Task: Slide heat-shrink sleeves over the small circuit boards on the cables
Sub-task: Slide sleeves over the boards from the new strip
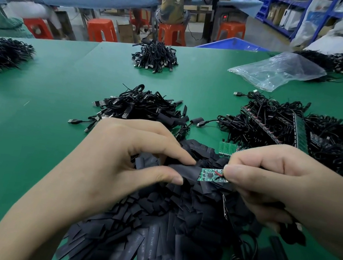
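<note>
My left hand pinches a black heat-shrink sleeve between thumb and forefinger. My right hand pinches the wired end of a small green circuit board. The board's left end sits at the sleeve's mouth, and most of the board is still bare. Red wires show at the board's right end. Both hands hover over a large pile of loose black sleeves on the green table. The board's cable runs down under my right hand, mostly hidden.
Heaps of black USB cables lie ahead, at the right, far centre and far left. A clear plastic bag lies at the back right. A green board panel lies near my right hand. People sit at a far bench.
</note>
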Available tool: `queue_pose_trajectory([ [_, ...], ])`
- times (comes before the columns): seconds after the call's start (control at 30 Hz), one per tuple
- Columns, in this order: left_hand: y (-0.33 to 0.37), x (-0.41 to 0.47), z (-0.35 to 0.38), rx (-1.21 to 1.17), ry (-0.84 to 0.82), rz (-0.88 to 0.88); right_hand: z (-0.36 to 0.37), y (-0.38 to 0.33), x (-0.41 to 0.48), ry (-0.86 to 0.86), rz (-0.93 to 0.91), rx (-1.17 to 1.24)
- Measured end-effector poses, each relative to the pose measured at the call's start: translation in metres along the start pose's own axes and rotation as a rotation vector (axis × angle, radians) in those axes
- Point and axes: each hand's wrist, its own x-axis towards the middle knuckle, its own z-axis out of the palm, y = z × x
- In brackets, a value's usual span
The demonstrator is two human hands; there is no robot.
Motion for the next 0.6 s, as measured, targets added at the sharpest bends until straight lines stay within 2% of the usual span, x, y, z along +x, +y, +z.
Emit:
queue_pose_trajectory([
  [0.13, 0.004, 0.001, -0.001, 0.08, 0.027, 0.093, 0.001, 0.0, 0.001, -0.012, 0.006, 0.058],
  [0.27, 0.007, 0.001, 0.002, 0.029, 0.044, 0.089, 0.003, -0.001, 0.002, -0.023, 0.01, 0.063],
  [0.4, 0.007, 0.003, 0.009, 0.007, 0.032, 0.065, 0.01, 0.001, 0.007, 0.025, 0.002, 0.004],
  [0.6, 0.006, 0.003, 0.01, 0.014, 0.127, 0.074, 0.008, -0.002, 0.004, 0.128, -0.068, -0.084],
])
